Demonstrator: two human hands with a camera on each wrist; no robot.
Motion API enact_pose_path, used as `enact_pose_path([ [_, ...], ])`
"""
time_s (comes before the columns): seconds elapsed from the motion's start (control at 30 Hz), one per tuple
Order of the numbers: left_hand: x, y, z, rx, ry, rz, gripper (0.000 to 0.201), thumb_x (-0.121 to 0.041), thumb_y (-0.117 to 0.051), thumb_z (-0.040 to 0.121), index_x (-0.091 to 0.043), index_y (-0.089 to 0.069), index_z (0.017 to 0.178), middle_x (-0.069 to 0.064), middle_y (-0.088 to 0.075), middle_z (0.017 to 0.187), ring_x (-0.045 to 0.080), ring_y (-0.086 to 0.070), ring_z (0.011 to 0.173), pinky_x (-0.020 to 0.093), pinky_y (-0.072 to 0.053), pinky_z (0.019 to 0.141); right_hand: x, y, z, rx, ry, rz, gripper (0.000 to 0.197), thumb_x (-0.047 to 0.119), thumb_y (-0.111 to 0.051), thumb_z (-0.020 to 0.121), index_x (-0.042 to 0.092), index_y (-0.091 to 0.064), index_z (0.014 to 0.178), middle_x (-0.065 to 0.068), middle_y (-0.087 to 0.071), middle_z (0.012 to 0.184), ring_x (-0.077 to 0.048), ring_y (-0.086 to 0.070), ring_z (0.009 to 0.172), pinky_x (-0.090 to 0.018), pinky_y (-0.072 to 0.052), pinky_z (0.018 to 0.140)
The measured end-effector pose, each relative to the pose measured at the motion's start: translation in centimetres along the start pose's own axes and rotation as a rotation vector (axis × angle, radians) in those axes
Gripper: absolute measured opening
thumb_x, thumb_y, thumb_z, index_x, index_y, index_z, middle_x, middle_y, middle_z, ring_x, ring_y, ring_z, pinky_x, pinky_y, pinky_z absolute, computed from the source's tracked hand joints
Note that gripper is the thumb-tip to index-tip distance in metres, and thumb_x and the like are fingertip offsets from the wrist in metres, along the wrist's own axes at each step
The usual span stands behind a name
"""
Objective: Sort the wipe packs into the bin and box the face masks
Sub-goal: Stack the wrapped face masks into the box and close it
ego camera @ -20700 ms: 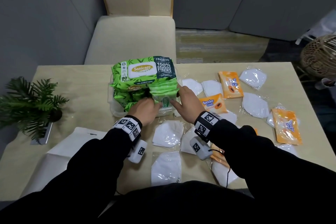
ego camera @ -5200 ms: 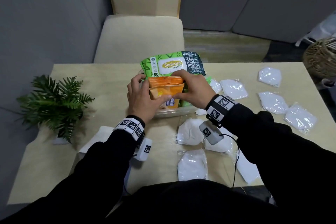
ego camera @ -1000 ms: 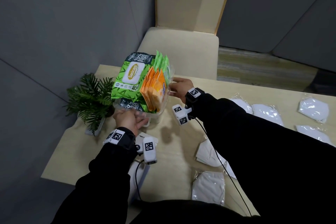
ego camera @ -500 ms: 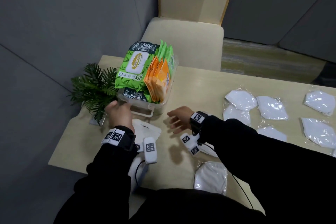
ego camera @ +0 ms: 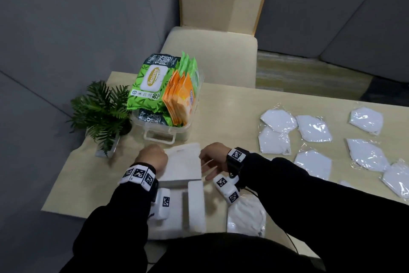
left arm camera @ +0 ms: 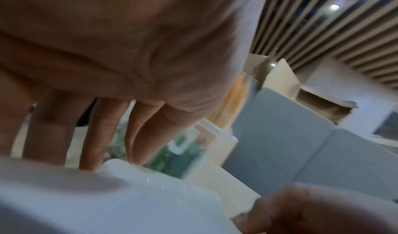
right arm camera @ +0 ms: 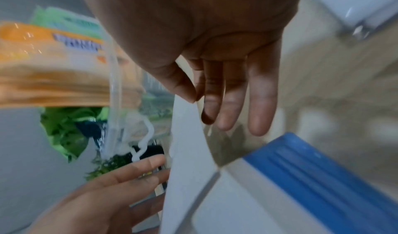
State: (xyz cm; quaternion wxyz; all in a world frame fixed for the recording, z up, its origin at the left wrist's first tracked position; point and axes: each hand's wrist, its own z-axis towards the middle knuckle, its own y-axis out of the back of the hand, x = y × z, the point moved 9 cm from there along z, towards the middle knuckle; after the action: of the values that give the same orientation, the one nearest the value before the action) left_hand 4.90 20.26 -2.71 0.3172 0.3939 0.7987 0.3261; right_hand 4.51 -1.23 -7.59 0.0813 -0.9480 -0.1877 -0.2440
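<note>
You are working the box (ego camera: pixel 181 168) open at 6 o'clock on the table (ego camera: pixel 232 104), presumably so the masks can go in. Your left hand (ego camera: pixel 152 157) is resting straight fingers against the lid's left edge, gripping nothing. Your right hand (ego camera: pixel 212 157) is pinching the lid's right edge between thumb and forefinger, the other fingers hanging loose, likely to lift the flap while the left steadies it.

The bin (ego camera: pixel 168 126) is sitting at 10 o'clock, beside the plant (ego camera: pixel 101 111), out of your way. It is holding two big green packs (ego camera: pixel 150 82), some slim green ones I cannot count, and about four orange packs (ego camera: pixel 181 97).

Nine masks (ego camera: pixel 314 128) are showing: eight lying loose at 3 o'clock, one at 5 o'clock by your right wrist.
</note>
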Motion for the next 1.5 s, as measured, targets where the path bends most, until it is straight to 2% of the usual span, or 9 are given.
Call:
enact_pose_path([
  [0.2, -11.6, -2.8, -2.5, 0.130, -0.234, -0.053, 0.033, -0.004, -0.054, 0.096, -0.004, -0.070, 0.125, 0.013, -0.067, 0.131, 0.031, -0.062, 0.122, 0.037, -0.050, 0.104, -1.8, 11.1, -2.3, -0.248, 0.024, 0.161, 0.011, 0.003, -0.051, 0.090, 0.003, -0.062, 0.087, -0.014, -0.060, 0.073, -0.028, -0.058, 0.058, -0.038, -0.056, 0.055],
  [0.37, -17.8, -0.2, -1.0, 0.093, -0.329, -0.333, 0.048, -0.036, -0.078, 0.088, -0.020, -0.067, 0.132, 0.001, -0.062, 0.140, 0.023, -0.060, 0.124, 0.029, -0.046, 0.099, 0.3, 18.4, -4.5, -0.415, 0.142, 0.398, 0.018, 0.003, -0.052, 0.097, 0.010, -0.060, 0.082, -0.008, -0.061, 0.071, -0.023, -0.058, 0.054, -0.034, -0.053, 0.053],
  [0.47, -18.6, 0.7, -0.2, 0.041, -0.373, -0.195, 0.066, -0.036, -0.079, 0.088, -0.023, -0.053, 0.146, 0.007, -0.058, 0.141, 0.028, -0.059, 0.123, 0.029, -0.046, 0.094, 3.0, 21.0, -5.3, -0.428, 0.307, 0.389, 0.013, 0.020, -0.059, 0.100, 0.016, -0.068, 0.109, -0.008, -0.071, 0.103, -0.027, -0.069, 0.082, -0.047, -0.061, 0.078],
  [0.63, -16.3, -1.1, 1.1, 0.053, -0.301, -0.043, 0.063, -0.018, -0.069, 0.093, -0.022, -0.044, 0.150, 0.013, -0.063, 0.129, 0.030, -0.063, 0.105, 0.033, -0.052, 0.087, -0.4, 20.3, -5.3, -0.275, 0.081, 0.070, 0.055, 0.059, -0.072, 0.085, 0.019, -0.064, 0.123, -0.007, -0.069, 0.120, -0.040, -0.075, 0.100, -0.053, -0.052, 0.094],
  [0.73, -16.8, -0.8, 0.8, -0.031, -0.366, 0.045, 0.039, -0.006, -0.054, 0.093, -0.014, -0.060, 0.131, 0.014, -0.065, 0.130, 0.037, -0.059, 0.120, 0.037, -0.049, 0.098, -1.2, 17.2, -5.1, -0.124, 0.097, 0.064, 0.056, 0.049, -0.078, 0.084, 0.012, -0.065, 0.124, -0.016, -0.069, 0.123, -0.044, -0.075, 0.096, -0.049, -0.059, 0.078],
  [0.97, -19.6, 2.0, 2.2, -0.147, -0.329, -0.121, 0.029, -0.006, -0.051, 0.096, -0.002, -0.065, 0.120, 0.020, -0.066, 0.127, 0.041, -0.060, 0.116, 0.037, -0.045, 0.088, 4.4, 19.2, -3.7, -0.437, 0.330, -0.066, 0.099, 0.030, -0.097, 0.065, 0.020, -0.046, 0.150, -0.004, -0.063, 0.131, -0.026, -0.067, 0.110, -0.039, -0.065, 0.072],
  [1.2, -19.6, 1.5, 2.5, -0.190, -0.294, -0.157, 0.059, -0.029, -0.062, 0.098, -0.008, -0.042, 0.149, 0.019, -0.052, 0.148, 0.040, -0.050, 0.135, 0.046, -0.044, 0.109, 3.8, 21.7, -3.6, -0.545, 0.400, 0.023, 0.062, 0.034, -0.083, 0.083, 0.020, -0.057, 0.138, -0.006, -0.066, 0.122, -0.024, -0.067, 0.107, -0.041, -0.063, 0.074],
  [1.33, -23.2, 2.2, -6.3, -0.477, -0.780, -0.287, 0.056, -0.023, -0.069, 0.093, -0.020, -0.050, 0.146, 0.005, -0.050, 0.145, 0.023, -0.048, 0.132, 0.036, -0.040, 0.109, -1.9, 24.4, -5.2, -0.566, 0.321, 0.113, 0.029, 0.029, -0.075, 0.092, 0.016, -0.069, 0.117, -0.007, -0.072, 0.108, -0.021, -0.066, 0.085, -0.035, -0.056, 0.067],
  [1.5, -27.6, -8.7, -9.0, 0.074, -0.991, -0.072, 0.020, -0.030, -0.072, 0.089, -0.032, -0.068, 0.109, -0.015, -0.067, 0.087, 0.009, -0.064, 0.083, 0.033, -0.055, 0.079, -10.9, 28.1, -7.7, -0.655, 0.171, 0.101, 0.020, 0.011, -0.076, 0.089, 0.008, -0.072, 0.108, -0.012, -0.073, 0.094, -0.024, -0.067, 0.078, -0.042, -0.061, 0.071],
])
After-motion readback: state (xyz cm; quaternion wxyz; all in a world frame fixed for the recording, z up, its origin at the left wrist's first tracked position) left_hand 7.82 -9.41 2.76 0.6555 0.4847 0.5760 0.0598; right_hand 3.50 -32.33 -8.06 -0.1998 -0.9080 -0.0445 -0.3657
